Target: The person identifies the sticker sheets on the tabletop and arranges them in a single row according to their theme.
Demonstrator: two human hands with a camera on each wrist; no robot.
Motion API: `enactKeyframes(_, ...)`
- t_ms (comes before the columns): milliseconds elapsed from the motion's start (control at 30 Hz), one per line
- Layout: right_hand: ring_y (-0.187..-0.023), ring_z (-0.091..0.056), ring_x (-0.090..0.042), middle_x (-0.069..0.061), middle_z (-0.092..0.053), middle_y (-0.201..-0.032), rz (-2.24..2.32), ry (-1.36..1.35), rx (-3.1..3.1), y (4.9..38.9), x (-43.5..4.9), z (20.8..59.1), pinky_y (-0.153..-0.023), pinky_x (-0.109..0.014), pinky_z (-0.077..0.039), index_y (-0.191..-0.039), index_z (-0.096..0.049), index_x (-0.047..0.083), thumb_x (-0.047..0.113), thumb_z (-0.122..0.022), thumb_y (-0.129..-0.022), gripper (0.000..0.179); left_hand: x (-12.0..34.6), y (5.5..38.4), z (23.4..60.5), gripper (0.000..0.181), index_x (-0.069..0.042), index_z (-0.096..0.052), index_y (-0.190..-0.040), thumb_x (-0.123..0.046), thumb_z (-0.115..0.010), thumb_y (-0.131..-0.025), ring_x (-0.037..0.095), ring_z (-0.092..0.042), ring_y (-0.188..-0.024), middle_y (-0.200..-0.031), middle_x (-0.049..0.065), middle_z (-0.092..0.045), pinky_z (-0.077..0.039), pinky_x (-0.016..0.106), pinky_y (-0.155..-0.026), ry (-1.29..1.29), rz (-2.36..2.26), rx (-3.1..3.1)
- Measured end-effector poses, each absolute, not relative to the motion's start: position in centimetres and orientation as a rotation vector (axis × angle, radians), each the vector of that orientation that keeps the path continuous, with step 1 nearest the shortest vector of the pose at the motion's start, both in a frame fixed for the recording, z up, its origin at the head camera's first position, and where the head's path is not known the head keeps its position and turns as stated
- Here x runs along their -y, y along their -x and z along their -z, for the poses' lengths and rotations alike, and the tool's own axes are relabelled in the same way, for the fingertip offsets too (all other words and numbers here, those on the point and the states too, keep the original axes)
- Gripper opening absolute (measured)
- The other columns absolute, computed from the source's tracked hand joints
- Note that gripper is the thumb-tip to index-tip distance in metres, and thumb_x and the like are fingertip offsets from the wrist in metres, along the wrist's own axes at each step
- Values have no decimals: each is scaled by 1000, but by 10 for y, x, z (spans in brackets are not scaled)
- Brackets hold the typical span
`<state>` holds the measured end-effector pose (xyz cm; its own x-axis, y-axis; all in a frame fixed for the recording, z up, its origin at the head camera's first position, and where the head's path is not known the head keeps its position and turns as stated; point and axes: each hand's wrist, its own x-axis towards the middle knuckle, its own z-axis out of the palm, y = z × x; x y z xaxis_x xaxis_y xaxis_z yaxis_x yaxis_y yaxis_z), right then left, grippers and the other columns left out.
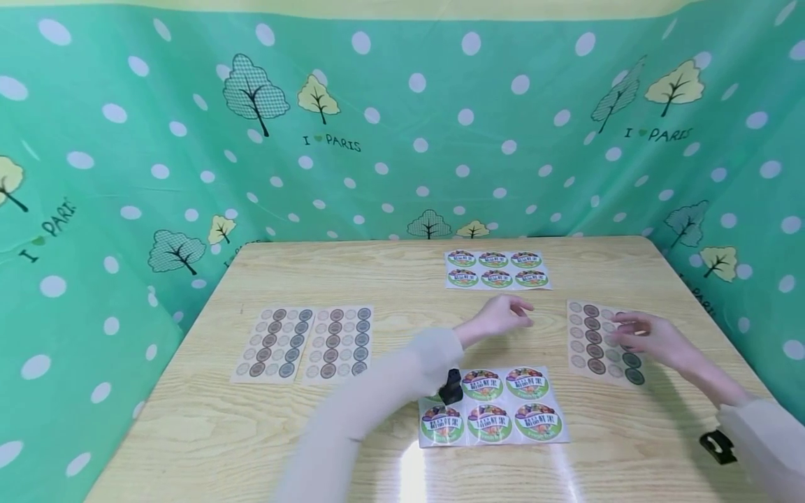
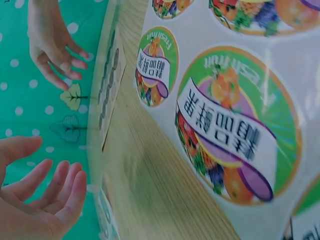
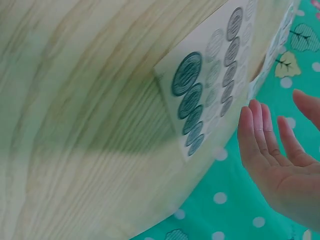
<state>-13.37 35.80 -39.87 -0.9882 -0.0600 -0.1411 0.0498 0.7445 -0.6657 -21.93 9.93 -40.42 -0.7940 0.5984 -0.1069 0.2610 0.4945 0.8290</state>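
Note:
My left hand (image 1: 503, 314) is held over the table between two sheets of fruit stickers, its fingers loosely bent and nothing in them. The nearer fruit sticker sheet (image 1: 511, 431) lies below my left forearm, which hides its upper left corner. Beyond the hand lies the farther fruit sticker sheet (image 1: 497, 269). At the right, my right hand (image 1: 657, 342) is over a sheet of small round stickers (image 1: 594, 335) and hides part of its right side. In the right wrist view the fingers (image 3: 265, 131) extend with nothing between them, apart from that sheet.
Two more sheets of round brown and grey stickers, one outer (image 1: 267, 349) and one inner (image 1: 336, 346), lie side by side on the left of the wooden table (image 1: 207, 426). A green dotted cloth (image 1: 390, 105) hangs behind the table and along its sides.

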Motion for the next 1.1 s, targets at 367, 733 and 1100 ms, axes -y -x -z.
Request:
enactKeyframes(367,-72,-57,-7,-9,-61,-86,1162,-69,-2788,145,-394,428,-57,-32,-53,-115,-42,-13,20,-63,-81,52,-129,211,411,31,-7,-62,-108,-12,-66,-77,5,-51,-65,-83,1,-61,-42,13,-55,-647,-1261,-2353)
enactKeyframes(733,-95,-50,-44,-41,-38,-114,1017,-161,-2803,141,-392,420,-68,-36,-52,-125,-29,-18,26,-56,-86,65,-156,209,425,29,-9,-64,-101,-11,-70,-73,6,-53,-62,-77,-1,-61,-45,14,-53,-529,-1364,-2348)
enactKeyframes(1100,-106,-35,-54,-43,-30,-120,1013,-186,-2798,142,-402,430,-79,-54,-43,-129,-23,-16,32,-57,-84,74,-178,205,430,30,-7,-65,-99,-8,-72,-70,6,-54,-66,-78,1,-62,-42,12,-55,-364,-1398,-2409)
